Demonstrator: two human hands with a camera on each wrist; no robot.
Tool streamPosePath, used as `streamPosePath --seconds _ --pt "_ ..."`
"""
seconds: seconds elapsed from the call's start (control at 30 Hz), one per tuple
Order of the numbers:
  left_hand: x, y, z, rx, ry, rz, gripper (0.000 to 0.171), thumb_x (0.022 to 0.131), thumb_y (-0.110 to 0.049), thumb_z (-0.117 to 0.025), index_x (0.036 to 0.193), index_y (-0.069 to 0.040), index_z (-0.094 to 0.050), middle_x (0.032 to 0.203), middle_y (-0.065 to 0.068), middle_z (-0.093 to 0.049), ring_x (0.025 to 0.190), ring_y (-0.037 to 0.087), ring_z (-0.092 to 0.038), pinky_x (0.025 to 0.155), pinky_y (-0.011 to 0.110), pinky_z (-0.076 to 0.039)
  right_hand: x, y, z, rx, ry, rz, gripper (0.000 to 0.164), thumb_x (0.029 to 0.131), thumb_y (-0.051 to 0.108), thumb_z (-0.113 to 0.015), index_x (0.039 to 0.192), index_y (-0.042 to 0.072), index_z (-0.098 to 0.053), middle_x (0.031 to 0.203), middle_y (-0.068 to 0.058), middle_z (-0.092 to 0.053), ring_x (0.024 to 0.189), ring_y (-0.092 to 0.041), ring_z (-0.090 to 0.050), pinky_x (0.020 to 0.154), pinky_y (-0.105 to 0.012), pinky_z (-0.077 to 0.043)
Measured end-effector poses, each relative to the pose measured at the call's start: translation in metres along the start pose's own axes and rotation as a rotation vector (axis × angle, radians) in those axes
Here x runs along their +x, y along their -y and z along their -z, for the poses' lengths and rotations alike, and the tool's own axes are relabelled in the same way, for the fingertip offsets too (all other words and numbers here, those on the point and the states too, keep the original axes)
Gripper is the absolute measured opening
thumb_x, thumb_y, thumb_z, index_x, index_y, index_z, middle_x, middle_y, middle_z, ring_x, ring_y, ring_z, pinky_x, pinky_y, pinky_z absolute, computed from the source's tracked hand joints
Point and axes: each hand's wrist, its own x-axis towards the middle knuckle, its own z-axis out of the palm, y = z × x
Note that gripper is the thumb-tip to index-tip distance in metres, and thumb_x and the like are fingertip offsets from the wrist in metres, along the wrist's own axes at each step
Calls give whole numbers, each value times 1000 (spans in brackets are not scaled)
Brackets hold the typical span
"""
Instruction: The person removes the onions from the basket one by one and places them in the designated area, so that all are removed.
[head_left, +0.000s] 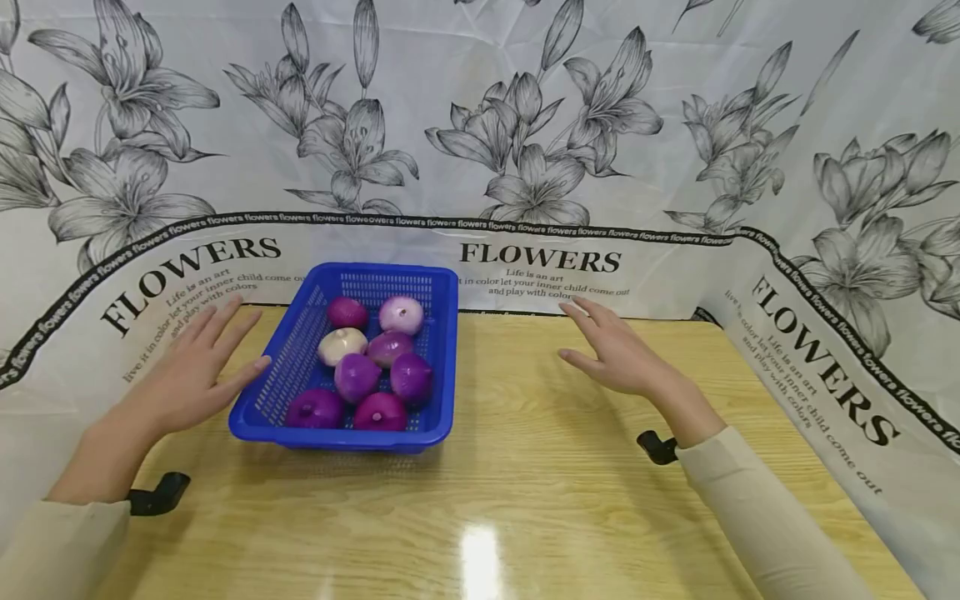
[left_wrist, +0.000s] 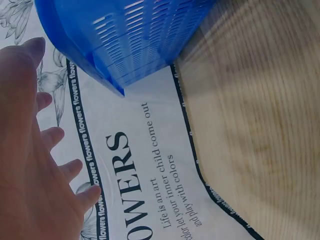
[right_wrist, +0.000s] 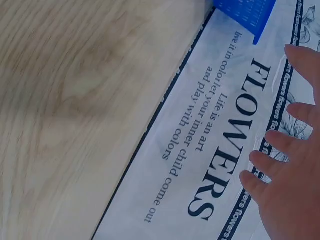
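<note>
In the head view a blue plastic basket (head_left: 448,367) with slotted walls stands left of centre on the table. Several onions lie inside: most are purple, such as the one (head_left: 357,377) near the middle, one is pale white (head_left: 342,346), and another is light pink (head_left: 401,316). My left hand (head_left: 197,367) hovers at the basket's left side, fingers spread and straight, thumb close to the rim; whether it touches is unclear. Well to the right of the basket, my right hand (head_left: 617,350) is held above the table with relaxed, extended fingers and holds nothing.
The wooden table (head_left: 525,483) runs up to a white cloth (head_left: 420,183) printed with flowers and lettering, which hangs behind and along both sides. Black wrist mounts (head_left: 658,447) stick out at each sleeve (head_left: 757,508).
</note>
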Motion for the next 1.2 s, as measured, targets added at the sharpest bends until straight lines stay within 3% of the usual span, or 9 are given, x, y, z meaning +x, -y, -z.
streamPosePath --seconds 0.17,0.47,0.73,0.87,1.2 --pt "-1 -3 -1 -26 -8 -10 73 104 -40 -57 165 -16 -23 171 17 -10 153 51 -7 121 68 -7 6 7 -3 48 7 12 78 105 40 -58 165 11 -18 169 -20 -14 152 -46 -19 120 -65 -21" --pt "-9 -12 -1 -64 21 6 82 101 -41 -61 166 -20 -16 171 16 -11 153 48 -13 116 72 -19 14 25 -9 143 9 71 76 104 39 -59 164 13 -20 168 -16 -16 152 -42 -24 118 -63 -28" --pt "-16 -18 -2 -84 59 27 86 100 -44 -63 166 -14 -15 172 13 -9 156 43 -6 120 67 -15 21 40 -12 197 28 99 77 104 39 -60 164 12 -20 168 -15 -19 152 -39 -25 121 -58 -27" --pt "-17 -21 -3 -92 68 26 90 100 -45 -64 166 -14 -12 172 14 -6 157 40 0 118 70 -16 24 48 -13 216 23 114 77 103 37 -61 163 8 -22 167 -17 -20 152 -38 -26 121 -56 -27" --pt "-21 -31 -11 -114 95 33 101 96 -50 -67 166 -11 -6 171 17 -3 154 48 -9 116 72 -20 35 71 -22 267 34 172 77 101 40 -64 161 8 -28 165 -12 -25 152 -31 -28 122 -52 -28"
